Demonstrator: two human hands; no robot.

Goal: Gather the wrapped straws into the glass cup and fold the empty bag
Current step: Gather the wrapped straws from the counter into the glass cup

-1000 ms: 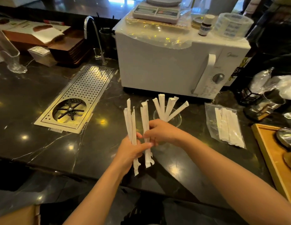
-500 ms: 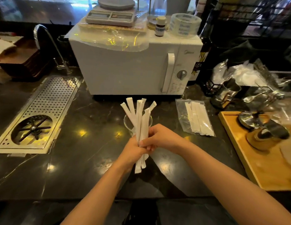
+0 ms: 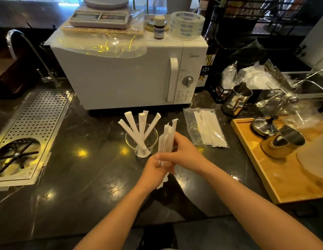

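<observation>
Head view, reading left to right: I see a perforated metal drain tray [image 3: 36, 123] set into the dark desk [image 3: 88, 177] at the far left, and a white microwave [image 3: 121, 76] behind the middle. In front of it stands the glass cup [image 3: 141, 141] with five wrapped straws [image 3: 141, 127] fanned out of its mouth. Just right of the cup, my left hand [image 3: 154, 171] and right hand [image 3: 184, 154] are pressed together, both clamped on a bundle of straws [image 3: 167, 139] held upright above the desk. Further right, the clear bag [image 3: 190, 123] lies flat with more straws inside. A wooden tray [image 3: 265, 177] sits at the far right.
</observation>
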